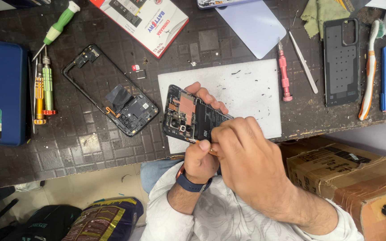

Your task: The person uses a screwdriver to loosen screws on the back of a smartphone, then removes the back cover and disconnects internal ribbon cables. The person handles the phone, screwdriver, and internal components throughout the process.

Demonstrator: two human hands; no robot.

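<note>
An opened phone [185,114] with its back cover off, showing its circuit board and black battery, is held tilted over a white mat [251,89]. My left hand [199,161], with a dark blue watch at the wrist, grips the phone's near edge; fingers show past its far edge. My right hand [246,154] is closed beside it at the phone's lower right corner. A small orange piece [212,151], perhaps a tool, shows between the two hands, mostly hidden.
A black phone frame [112,91] lies to the left. Screwdrivers [43,89] and a blue case [1,89] sit far left. A pink screwdriver [284,73], tweezers [303,62], a black back cover [341,60], a toothbrush [369,67] and a blue cutter [385,78] lie right. A cardboard box [349,178] stands below.
</note>
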